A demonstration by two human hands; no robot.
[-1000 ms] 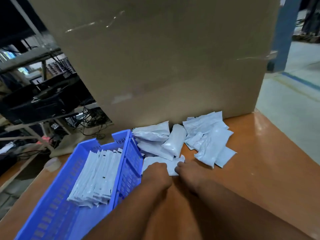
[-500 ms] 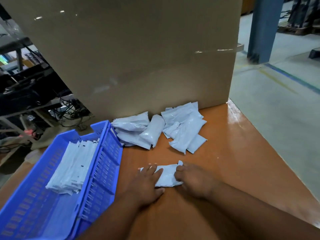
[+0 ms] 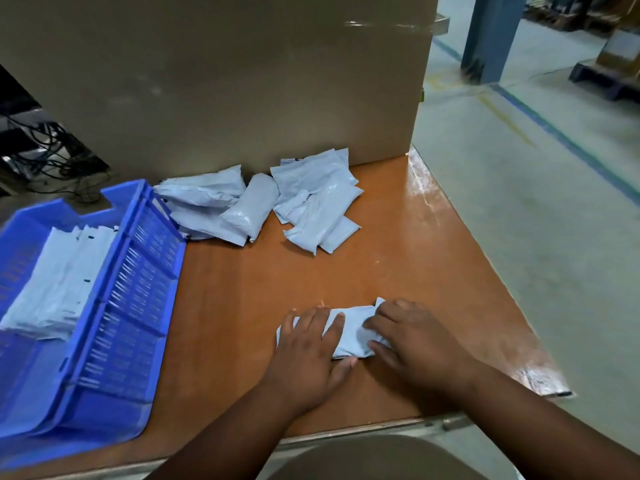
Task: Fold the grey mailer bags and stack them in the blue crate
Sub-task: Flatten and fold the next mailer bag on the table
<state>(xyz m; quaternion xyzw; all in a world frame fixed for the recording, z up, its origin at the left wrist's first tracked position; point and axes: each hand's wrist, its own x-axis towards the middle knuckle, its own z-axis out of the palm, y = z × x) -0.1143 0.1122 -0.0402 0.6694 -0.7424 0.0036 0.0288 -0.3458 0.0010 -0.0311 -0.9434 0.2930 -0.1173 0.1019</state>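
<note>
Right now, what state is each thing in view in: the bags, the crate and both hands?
Mailer bag under the hands: lying on the table, partly folded.
Left hand: fingers straight, pressing the bag flat.
Right hand: fingers curled onto the bag's right end.
Loose mailer bags: unfolded heap against the cardboard box.
Blue crate: open, partly filled.
Folded bags: stacked inside the crate.
</note>
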